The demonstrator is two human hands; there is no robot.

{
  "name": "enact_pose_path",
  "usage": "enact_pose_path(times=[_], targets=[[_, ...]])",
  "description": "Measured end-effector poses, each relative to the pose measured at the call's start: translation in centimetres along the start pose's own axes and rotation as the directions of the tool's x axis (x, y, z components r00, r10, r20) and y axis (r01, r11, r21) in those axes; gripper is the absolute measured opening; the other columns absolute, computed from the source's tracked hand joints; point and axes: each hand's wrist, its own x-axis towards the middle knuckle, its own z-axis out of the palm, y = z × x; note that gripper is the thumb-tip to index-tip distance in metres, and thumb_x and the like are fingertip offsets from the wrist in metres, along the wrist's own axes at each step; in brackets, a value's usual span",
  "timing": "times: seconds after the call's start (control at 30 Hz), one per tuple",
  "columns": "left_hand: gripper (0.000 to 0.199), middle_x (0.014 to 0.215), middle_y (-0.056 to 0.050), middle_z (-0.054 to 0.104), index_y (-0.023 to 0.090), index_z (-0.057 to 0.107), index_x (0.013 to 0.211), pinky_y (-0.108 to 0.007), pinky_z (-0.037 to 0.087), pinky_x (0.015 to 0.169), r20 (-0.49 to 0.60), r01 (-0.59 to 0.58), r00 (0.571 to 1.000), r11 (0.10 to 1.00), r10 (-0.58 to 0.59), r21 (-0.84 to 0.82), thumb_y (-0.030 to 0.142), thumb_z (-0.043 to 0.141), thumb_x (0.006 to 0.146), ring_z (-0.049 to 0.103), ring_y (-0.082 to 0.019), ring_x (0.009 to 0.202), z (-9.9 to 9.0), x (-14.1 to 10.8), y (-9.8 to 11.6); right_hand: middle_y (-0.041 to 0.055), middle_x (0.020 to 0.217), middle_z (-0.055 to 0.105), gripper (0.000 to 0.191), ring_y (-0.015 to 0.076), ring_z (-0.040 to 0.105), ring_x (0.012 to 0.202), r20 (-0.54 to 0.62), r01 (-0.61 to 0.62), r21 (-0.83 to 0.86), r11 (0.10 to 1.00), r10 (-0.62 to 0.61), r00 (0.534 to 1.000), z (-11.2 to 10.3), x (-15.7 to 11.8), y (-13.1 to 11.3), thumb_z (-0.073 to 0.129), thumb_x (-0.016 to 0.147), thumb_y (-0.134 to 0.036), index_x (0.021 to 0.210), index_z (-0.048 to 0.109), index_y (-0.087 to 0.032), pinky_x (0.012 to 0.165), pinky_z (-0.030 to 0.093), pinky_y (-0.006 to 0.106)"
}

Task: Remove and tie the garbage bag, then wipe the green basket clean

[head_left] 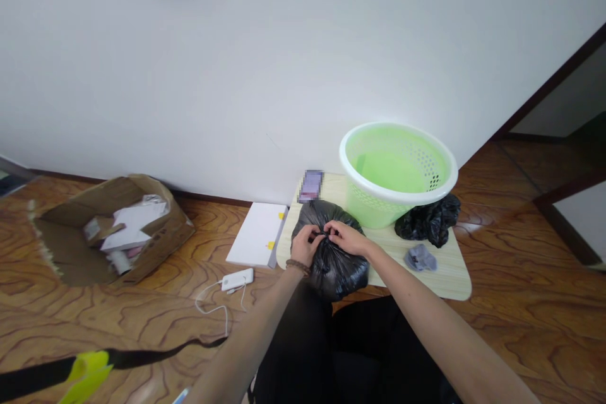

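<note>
A full black plastic bag (338, 271) rests at the near left edge of a low pale table (445, 281). Its gathered top is pinched between both hands. My left hand (305, 244), with a brown bracelet at the wrist, has thumb and fingers closed on the bag's neck from the left. From the right, my right hand (345, 238) closes its fingertips on the same gathered plastic. The two hands' fingertips are very near each other. Behind the bag lies a blurred flat item (311, 185).
On the table stand a green basket (374, 209) with a white rim, another black bag (428, 221) and a small grey cloth (420, 257). On the wooden floor lie a white box (255, 235), a power bank (237, 279) with cable, and an open cardboard box (163, 240).
</note>
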Motion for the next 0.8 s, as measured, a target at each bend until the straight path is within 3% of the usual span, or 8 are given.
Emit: enact_pose_path(times=[0.23, 0.5, 0.8], targets=[[0.014, 0.079, 0.000, 0.062, 0.019, 0.059, 0.082, -0.026, 0.048, 0.067, 0.028, 0.018, 0.999, 0.999, -0.018, -0.027, 0.030, 0.060, 0.074, 0.057, -0.012, 0.068, 0.28, -0.01, -0.29, -0.0011, 0.080, 0.052, 0.017, 0.0100, 0.048, 0.065, -0.031, -0.021, 0.053, 0.998, 0.023, 0.999, 0.12, -0.67, 0.00, 0.043, 0.086, -0.022, 0.100, 0.052, -0.020, 0.067, 0.039, 0.025], [0.018, 0.080, -0.002, 0.065, 0.019, 0.062, 0.081, -0.027, 0.049, 0.067, 0.038, 0.051, 0.998, 0.998, -0.050, -0.042, 0.035, 0.062, 0.073, 0.060, -0.014, 0.071, 0.27, -0.05, -0.45, -0.0031, 0.077, 0.051, 0.011, 0.0080, 0.047, 0.055, 0.013, -0.085, 0.140, 0.986, 0.084, 0.996, 0.26, -0.88, 0.01, 0.044, 0.085, -0.025, 0.095, 0.048, -0.021, 0.059, 0.039, 0.023], [0.018, 0.080, -0.002, 0.067, 0.019, 0.064, 0.080, -0.028, 0.049, 0.070, 0.053, 0.048, 0.998, 0.998, -0.047, -0.030, 0.035, 0.062, 0.073, 0.060, -0.014, 0.073, 0.10, -0.11, -0.34, -0.0019, 0.076, 0.052, 0.008, 0.0109, 0.047, 0.067, 0.029, -0.011, -0.021, 1.000, 0.012, 1.000, -0.13, -0.35, -0.01, 0.049, 0.078, -0.015, 0.085, 0.049, -0.019, 0.063, 0.036, 0.023]])
